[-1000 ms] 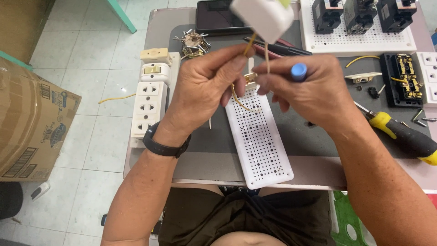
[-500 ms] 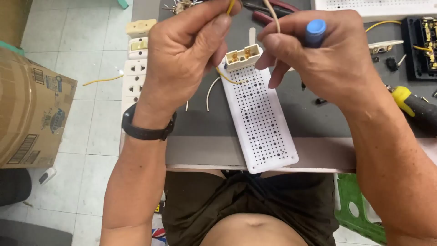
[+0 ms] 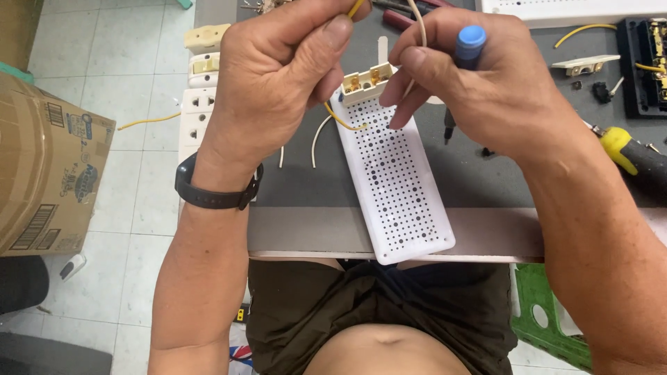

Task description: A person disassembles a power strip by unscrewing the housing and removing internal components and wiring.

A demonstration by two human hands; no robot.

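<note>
Head view, looking down. Left hand (image 3: 278,83) curled tight, thumb and fingers pinching a yellow wire (image 3: 342,119) that loops out beneath the thumb. Right hand (image 3: 479,83) likewise closed, gripping a screwdriver with a blue cap (image 3: 470,43) upright in the fist while its fingertips pinch a pale wire (image 3: 417,21). Between the two hands, touching both, a small cream switch module (image 3: 368,80) with brass terminals showing. Directly below the hands, a white perforated plate (image 3: 396,180) lying on the grey worktable (image 3: 306,180). Left of the left hand, a row of white sockets (image 3: 198,104) (partly hidden by the wrist and its black wristband (image 3: 212,198)). Far left, a cardboard box (image 3: 48,173), contents not visible. Right of the right hand, a yellow-handled tool (image 3: 629,156) and a black tray (image 3: 643,66) holding brass-fitted parts and yellow wire.
</note>
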